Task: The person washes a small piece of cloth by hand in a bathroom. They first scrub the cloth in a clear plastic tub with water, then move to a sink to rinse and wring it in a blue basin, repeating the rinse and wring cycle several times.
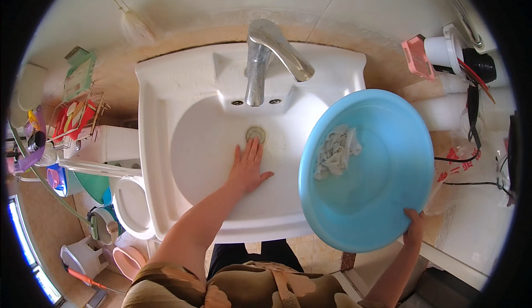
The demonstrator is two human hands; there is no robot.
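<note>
A light blue plastic basin [374, 208] is tilted over the right rim of a white ceramic washbasin [199, 142]. My right hand [412, 227] grips its lower right rim, with the thumb over the edge. Inside the basin lies a crumpled, wet-looking whitish cloth [337, 152], towards its left side. My left hand [249, 166] reaches into the washbasin with its thumb spread out. Its fingertips meet the round drain [255, 134] and partly cover it. Above the drain stands a chrome single-lever faucet [257, 63], its handle turned to the right; no water stream shows.
A wire rack [79, 117] with red items hangs at the left. Below it are a white toilet lid [133, 206] and a pink basin [129, 262]. On the right wall are a pink holder [417, 56], a white cup [439, 52] and black cords [474, 112].
</note>
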